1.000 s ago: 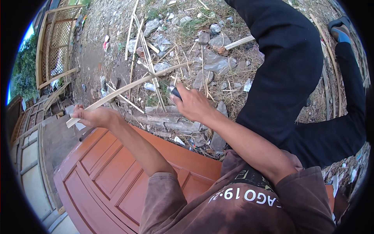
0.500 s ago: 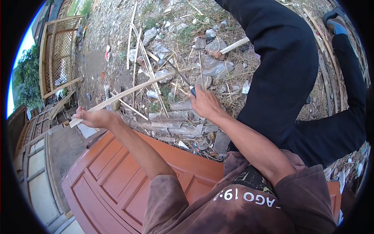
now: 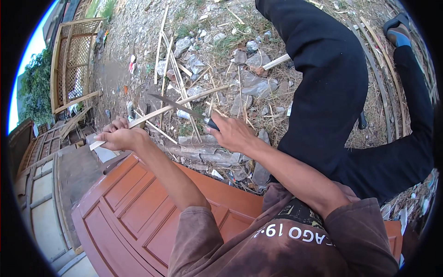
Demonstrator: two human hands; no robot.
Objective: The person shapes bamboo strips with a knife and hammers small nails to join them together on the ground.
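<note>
Outdoor ground (image 3: 110,69), littered with stones, dry grass and slats, is stretching beyond a red-brown panelled door (image 3: 138,203); a lattice panel (image 3: 76,60) is standing at left. A pale, slender wooden strip (image 3: 150,116) is extending over the ground from the left hand (image 3: 119,136), which is gripping its near end. Set apart, the right hand (image 3: 235,134) is clasping a dark-handled knife (image 3: 189,111), whose grey blade is crossing the strip.

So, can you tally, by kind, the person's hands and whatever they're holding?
Hands: 2, left hand and right hand
Pale wooden strip: 1, in the left
Dark-handled knife: 1, in the right
Total: 4
</note>
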